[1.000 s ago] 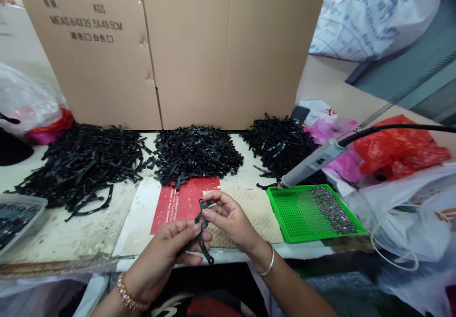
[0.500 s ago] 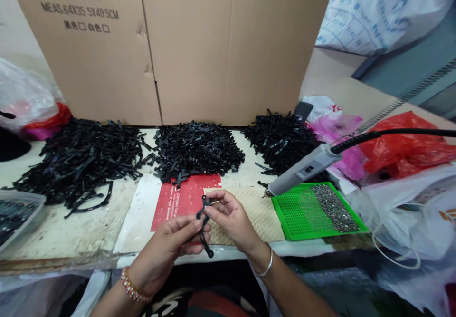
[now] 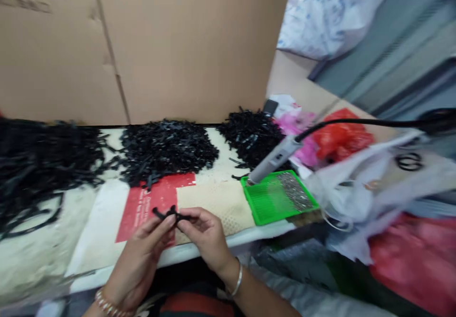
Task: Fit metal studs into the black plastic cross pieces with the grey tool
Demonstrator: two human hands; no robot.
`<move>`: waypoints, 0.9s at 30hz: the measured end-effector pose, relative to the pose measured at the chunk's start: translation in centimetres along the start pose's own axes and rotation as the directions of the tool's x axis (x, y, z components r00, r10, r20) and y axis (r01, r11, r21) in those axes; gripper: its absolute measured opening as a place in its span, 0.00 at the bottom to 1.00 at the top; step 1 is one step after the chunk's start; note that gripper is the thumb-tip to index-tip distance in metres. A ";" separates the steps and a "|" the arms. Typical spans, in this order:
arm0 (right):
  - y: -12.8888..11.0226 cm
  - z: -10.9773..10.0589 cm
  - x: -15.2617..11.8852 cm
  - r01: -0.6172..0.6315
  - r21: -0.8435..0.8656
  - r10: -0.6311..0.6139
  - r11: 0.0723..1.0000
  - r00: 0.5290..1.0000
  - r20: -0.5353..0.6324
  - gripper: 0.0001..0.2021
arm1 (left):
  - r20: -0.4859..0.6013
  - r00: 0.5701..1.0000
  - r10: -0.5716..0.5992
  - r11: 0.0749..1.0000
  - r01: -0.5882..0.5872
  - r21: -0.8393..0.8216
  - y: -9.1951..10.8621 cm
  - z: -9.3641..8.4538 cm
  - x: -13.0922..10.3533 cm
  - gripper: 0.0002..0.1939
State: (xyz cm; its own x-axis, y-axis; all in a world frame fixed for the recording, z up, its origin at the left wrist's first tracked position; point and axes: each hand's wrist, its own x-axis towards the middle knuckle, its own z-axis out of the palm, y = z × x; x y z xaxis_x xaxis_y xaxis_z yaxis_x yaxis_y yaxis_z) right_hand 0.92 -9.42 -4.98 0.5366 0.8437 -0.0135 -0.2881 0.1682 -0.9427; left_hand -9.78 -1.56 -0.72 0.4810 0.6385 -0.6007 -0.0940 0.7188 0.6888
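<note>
Pinched between both my hands are small black plastic strips (image 3: 173,211), seemingly crossed over each other; the blur hides how they join. My left hand (image 3: 144,248) grips them from the left with thumb and fingers. From the right, my right hand (image 3: 206,236) holds the other end with thumb and forefinger. Both hands are above the front of the bench, over a red printed sheet (image 3: 142,207) and a cream textured mat (image 3: 213,203). To their right, a grey electric screwdriver (image 3: 272,159) slants with its tip at a green tray (image 3: 261,215) of small metal screws (image 3: 294,191).
Three heaps of black strips lie behind: a left heap (image 3: 46,153), a middle heap (image 3: 169,148) and a right heap (image 3: 251,136). A tall cardboard box (image 3: 192,46) stands at the back. Plastic bags (image 3: 342,134) crowd the right, and the screwdriver's black cable (image 3: 356,122) runs across them.
The view has swung to the right, so the scene sits further left. The strips, which hung down lengthwise between my hands, now lie more sideways. Both hands keep their pinch.
</note>
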 end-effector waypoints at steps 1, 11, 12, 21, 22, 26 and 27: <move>0.0 -0.2 -0.1 0.042 -0.020 -0.043 0.999 0.999 -0.033 0.14 | 0.022 1.000 -0.021 1.000 0.020 0.022 -0.2 0.1 -0.1 0.18; -1.3 -3.4 -1.9 0.208 -0.377 -0.287 0.903 0.943 -0.168 0.13 | 0.074 0.994 -0.082 0.983 0.068 0.173 -0.9 4.4 0.8 0.06; -2.1 -4.1 -2.2 0.232 -0.469 -0.323 0.852 0.938 -0.124 0.14 | 0.074 0.993 -0.088 0.979 0.073 0.189 -0.8 4.9 1.0 0.06; -10.7 -14.2 4.4 0.386 -0.646 -0.700 0.658 0.630 -0.336 0.40 | 0.161 0.967 -0.196 0.960 0.155 0.232 -0.8 9.2 3.9 0.06; -11.1 -14.7 5.6 0.391 -0.607 -0.652 0.692 0.699 -0.293 0.40 | 0.176 0.963 -0.205 0.957 0.161 0.240 -1.0 9.8 4.1 0.06; -12.5 -15.0 7.9 0.359 -0.523 -0.486 0.773 0.865 -0.124 0.28 | 0.241 0.934 -0.262 0.942 0.192 0.276 -2.0 11.7 4.8 0.04; -12.8 -14.9 7.7 0.369 -0.525 -0.491 0.767 0.865 -0.109 0.25 | 0.255 0.927 -0.275 0.938 0.201 0.283 -2.2 12.1 4.9 0.04</move>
State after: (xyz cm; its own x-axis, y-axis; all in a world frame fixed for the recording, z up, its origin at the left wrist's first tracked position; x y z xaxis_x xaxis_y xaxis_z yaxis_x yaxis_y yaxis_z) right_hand 20.59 -12.71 2.01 0.6919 0.5912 0.4144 0.3935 0.1726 -0.9030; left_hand 3.30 -3.28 -0.29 0.6943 0.3236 -0.6428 0.2550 0.7246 0.6402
